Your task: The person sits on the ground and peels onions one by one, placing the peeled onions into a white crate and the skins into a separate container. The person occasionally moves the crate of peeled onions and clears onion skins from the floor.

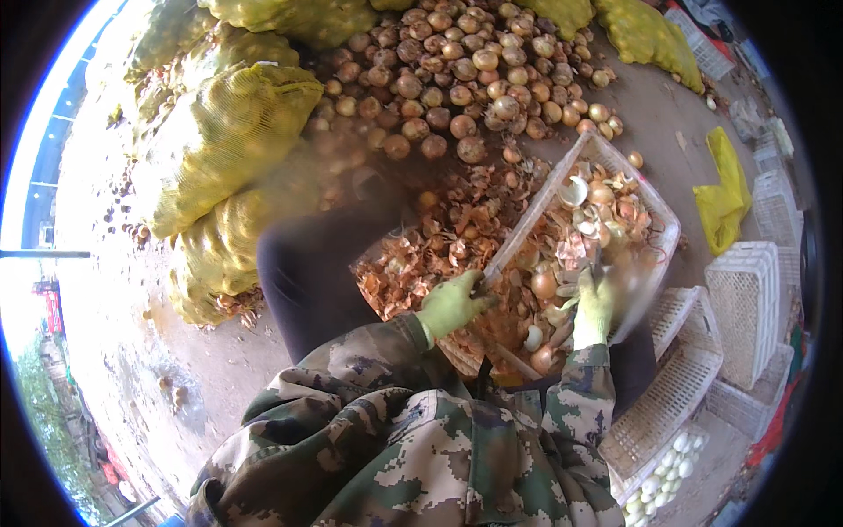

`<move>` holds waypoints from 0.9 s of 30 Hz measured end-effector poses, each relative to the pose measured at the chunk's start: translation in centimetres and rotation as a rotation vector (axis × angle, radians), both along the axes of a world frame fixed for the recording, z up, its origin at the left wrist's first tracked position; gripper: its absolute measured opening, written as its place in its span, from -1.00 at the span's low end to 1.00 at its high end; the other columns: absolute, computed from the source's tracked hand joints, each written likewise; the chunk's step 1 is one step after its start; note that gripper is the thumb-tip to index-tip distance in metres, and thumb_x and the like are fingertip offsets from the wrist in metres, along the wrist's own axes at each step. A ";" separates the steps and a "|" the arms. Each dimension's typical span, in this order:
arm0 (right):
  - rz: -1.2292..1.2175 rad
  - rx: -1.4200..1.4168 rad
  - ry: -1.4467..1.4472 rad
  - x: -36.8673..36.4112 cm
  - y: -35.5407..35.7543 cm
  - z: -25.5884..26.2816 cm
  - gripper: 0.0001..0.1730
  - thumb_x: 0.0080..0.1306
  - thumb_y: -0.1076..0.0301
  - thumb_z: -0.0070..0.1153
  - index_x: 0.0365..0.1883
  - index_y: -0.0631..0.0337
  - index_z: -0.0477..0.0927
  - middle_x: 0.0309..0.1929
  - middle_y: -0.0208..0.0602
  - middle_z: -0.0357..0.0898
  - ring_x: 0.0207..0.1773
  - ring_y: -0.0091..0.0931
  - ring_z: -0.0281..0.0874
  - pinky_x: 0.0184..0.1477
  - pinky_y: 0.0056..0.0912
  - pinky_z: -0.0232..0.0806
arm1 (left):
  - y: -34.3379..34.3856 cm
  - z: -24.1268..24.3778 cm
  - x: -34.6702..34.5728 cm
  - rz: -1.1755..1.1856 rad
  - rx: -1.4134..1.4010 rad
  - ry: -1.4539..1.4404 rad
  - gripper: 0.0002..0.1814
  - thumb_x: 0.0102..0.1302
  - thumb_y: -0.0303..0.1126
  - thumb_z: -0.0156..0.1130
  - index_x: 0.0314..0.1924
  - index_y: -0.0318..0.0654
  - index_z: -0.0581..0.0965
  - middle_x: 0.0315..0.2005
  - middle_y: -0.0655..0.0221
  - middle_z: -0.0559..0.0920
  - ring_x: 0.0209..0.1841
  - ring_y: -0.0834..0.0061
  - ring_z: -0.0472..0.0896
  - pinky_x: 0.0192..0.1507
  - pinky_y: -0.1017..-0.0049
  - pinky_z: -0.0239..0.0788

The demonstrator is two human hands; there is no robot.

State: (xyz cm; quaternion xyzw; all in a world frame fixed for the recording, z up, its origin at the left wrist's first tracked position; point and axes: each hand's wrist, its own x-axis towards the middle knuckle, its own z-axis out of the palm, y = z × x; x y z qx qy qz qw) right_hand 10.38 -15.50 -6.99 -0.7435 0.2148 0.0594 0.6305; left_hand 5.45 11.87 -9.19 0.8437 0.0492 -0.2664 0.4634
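Observation:
My left hand [453, 304], in a pale green glove with darkened fingertips, is at the near left rim of a white plastic crate [527, 232]. Its fingers are partly curled; whether they grip the rim is unclear. My right hand [592, 303], gloved alike, is over the crate's near right part, at what looks like a small knife [597, 258]; the grip is partly hidden. Inside the crate lie onion skins, pale peeled layers and several onions, one brown onion [544, 286] between my hands. Loose onion skins [428, 263] are heaped left of the crate, by my knee.
A large pile of unpeeled onions [461, 72] lies ahead. Full yellow mesh sacks [230, 138] are stacked at the left. To the right are a yellow bag [723, 191], stacked white crates [744, 309] and, lower down, a crate of peeled white onions [665, 471].

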 end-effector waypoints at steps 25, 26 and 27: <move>-0.355 -0.200 0.071 -1.1 -8.3 4.6 -0.62 0.55 0.09 0.12 0.21 0.07 0.56 -0.39 -0.28 0.68 -0.70 -0.59 0.47 -0.69 -0.53 0.30 | -4.9 -6.1 -3.4 0.420 -0.364 -0.147 -0.56 0.37 -0.47 0.23 0.24 -0.32 0.51 0.00 0.05 0.69 0.08 0.17 0.65 0.15 0.27 0.42; -0.340 -0.267 -0.005 -0.9 -8.3 5.3 -0.64 0.55 0.11 0.11 0.19 0.07 0.57 -0.39 -0.30 0.69 -0.64 -0.59 0.53 -0.66 -0.53 0.33 | -5.0 -6.1 -3.7 0.427 -0.278 -0.194 -0.57 0.40 -0.49 0.21 0.26 -0.34 0.50 0.02 0.12 0.69 0.08 0.29 0.64 0.15 0.33 0.41; -0.315 -0.330 -0.078 -0.8 -8.5 6.2 -0.66 0.55 0.13 0.10 0.17 0.08 0.59 -0.38 -0.31 0.70 -0.59 -0.59 0.59 -0.64 -0.52 0.36 | -5.1 -5.4 -3.5 0.452 -0.392 -0.172 -0.57 0.42 -0.50 0.19 0.27 -0.36 0.48 0.03 0.18 0.68 0.07 0.35 0.63 0.16 0.38 0.40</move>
